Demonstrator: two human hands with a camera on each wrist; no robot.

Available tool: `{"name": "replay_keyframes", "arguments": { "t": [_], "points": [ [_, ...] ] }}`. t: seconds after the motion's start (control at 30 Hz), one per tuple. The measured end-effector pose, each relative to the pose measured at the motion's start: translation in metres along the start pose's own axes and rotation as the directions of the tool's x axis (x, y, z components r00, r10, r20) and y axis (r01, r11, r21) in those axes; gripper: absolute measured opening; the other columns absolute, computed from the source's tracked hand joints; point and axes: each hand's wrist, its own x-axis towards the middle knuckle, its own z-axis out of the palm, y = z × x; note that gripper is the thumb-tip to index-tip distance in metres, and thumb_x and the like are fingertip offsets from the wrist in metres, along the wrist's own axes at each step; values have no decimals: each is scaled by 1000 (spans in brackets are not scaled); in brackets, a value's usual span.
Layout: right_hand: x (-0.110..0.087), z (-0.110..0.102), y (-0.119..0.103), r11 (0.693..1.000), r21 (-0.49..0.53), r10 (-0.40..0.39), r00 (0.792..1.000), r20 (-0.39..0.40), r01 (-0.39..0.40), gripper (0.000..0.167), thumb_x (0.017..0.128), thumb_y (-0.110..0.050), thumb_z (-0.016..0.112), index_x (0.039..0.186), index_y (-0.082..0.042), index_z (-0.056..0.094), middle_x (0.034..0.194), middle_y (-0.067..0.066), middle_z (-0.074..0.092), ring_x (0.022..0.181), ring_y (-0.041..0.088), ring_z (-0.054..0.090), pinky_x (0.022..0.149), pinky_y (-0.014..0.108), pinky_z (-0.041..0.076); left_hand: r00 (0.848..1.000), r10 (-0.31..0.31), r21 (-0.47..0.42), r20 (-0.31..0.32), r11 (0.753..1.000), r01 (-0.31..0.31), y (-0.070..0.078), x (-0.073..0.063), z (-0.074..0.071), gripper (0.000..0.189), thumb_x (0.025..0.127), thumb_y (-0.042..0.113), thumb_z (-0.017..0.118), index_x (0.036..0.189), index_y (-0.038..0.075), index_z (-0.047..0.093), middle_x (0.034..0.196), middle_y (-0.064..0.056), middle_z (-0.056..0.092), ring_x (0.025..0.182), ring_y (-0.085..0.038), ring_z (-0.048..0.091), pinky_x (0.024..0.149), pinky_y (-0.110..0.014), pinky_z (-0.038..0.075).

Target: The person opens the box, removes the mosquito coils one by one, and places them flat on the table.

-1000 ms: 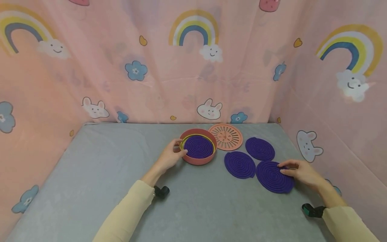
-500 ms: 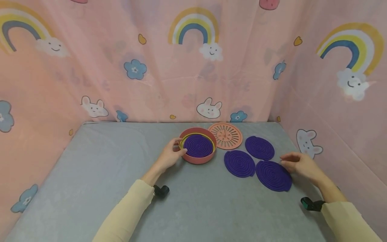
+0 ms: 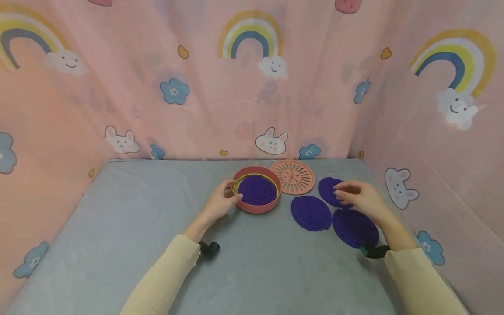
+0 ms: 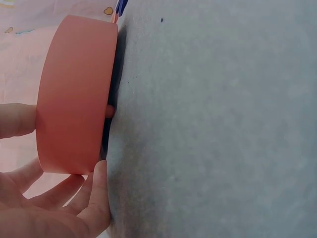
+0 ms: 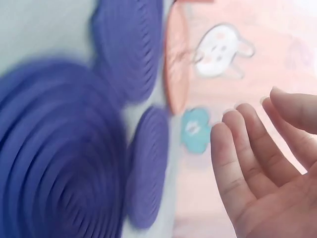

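Observation:
My left hand (image 3: 218, 202) grips the near-left side of a round pink box (image 3: 257, 210). In the left wrist view the fingers lie along the wall of the box (image 4: 77, 94). Inside it, a purple mosquito coil (image 3: 257, 190) lies within a yellow ring (image 3: 278, 189). My right hand (image 3: 362, 199) hovers over the far purple coil (image 3: 327, 189), partly covering it in the head view. The right wrist view shows the fingers of this hand (image 5: 270, 168) loosely bent, with nothing between them. Two more purple coils lie nearer, one at left (image 3: 311, 213), one at right (image 3: 354, 225).
A peach slotted lid (image 3: 301, 186) lies flat behind the box, to its right. Grey cloth covers the table (image 3: 252, 262). Pink patterned curtains (image 3: 212, 122) stand along the back and both sides. Each wrist wears a small black camera, as on the left one (image 3: 210, 249).
My right hand has left the near-right coil, lifted away and moved left and back to above the far coil. The left hand stays on the box.

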Motion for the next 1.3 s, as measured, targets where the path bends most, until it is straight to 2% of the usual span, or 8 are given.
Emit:
{"name": "replay_keyframes", "arguments": {
  "t": [0.23, 0.4, 0.5, 0.77, 0.9, 1.03, 1.13, 1.3],
  "points": [
    [20, 31, -33, 996, 83, -24, 1000, -17, 25, 40, 103, -24, 63, 131, 4, 62, 127, 24, 64, 102, 25, 70, 88, 38, 57, 1000, -9, 3, -3, 1000, 10, 0, 0, -1, 55, 99, 24, 69, 148, 11, 48, 143, -16, 50, 132, -35, 53, 98, -50, 51],
    [29, 55, -45, 989, 129, -66, 998, -3, 66, 38, 103, -23, 63, 131, 3, 62, 131, 25, 61, 108, 35, 67, 93, 44, 55, 1000, -7, 12, -6, 1000, 7, -2, 1, -1, 55, 98, 24, 70, 147, 12, 48, 143, -16, 51, 131, -34, 54, 97, -49, 52],
    [34, 69, -48, 988, 139, -68, 998, -4, 68, 39, 103, -24, 63, 131, 3, 62, 133, 24, 61, 113, 42, 63, 95, 49, 53, 1000, 5, 15, -9, 1000, -5, -3, 1, 0, 55, 98, 24, 70, 147, 12, 49, 143, -16, 51, 130, -34, 55, 97, -49, 52],
    [48, 101, -47, 981, 179, -78, 997, -2, 77, 39, 102, -20, 64, 132, 5, 61, 134, 22, 60, 117, 37, 61, 95, 55, 52, 1000, 7, 25, -23, 1000, -7, -3, 1, 2, 55, 97, 24, 70, 147, 12, 49, 144, -16, 50, 130, -33, 56, 99, -51, 51],
    [57, 115, -46, 977, 199, -78, 997, 3, 75, 39, 101, -17, 65, 132, 7, 61, 136, 24, 59, 112, 38, 64, 94, 53, 53, 1000, 4, 25, -25, 1000, -3, -2, 0, 1, 55, 98, 25, 70, 147, 12, 49, 144, -16, 50, 130, -33, 56, 98, -50, 51],
    [63, 126, -43, 977, 205, -61, 998, -26, 65, 38, 99, -17, 68, 130, 4, 63, 139, 23, 56, 108, 34, 65, 88, 43, 56, 1000, 15, 29, -23, 999, -14, -2, 0, 1, 55, 98, 25, 70, 147, 12, 49, 143, -16, 51, 129, -33, 56, 98, -50, 51],
    [65, 133, -41, 982, 180, -52, 997, -48, 60, 35, 99, -17, 69, 129, 0, 65, 133, 20, 60, 108, 31, 65, 83, 36, 56, 1000, 13, 25, -20, 1000, -13, -2, 0, 1, 56, 98, 25, 70, 148, 11, 48, 144, -16, 51, 129, -33, 56, 98, -50, 51],
    [67, 140, -38, 986, 153, -54, 998, -38, 59, 36, 99, -18, 69, 131, -2, 65, 129, 18, 63, 114, 34, 63, 86, 41, 55, 1000, 11, 26, -23, 1000, -10, -2, -1, 2, 56, 98, 25, 70, 148, 12, 48, 144, -16, 51, 130, -33, 55, 99, -51, 50]
  ]
}}
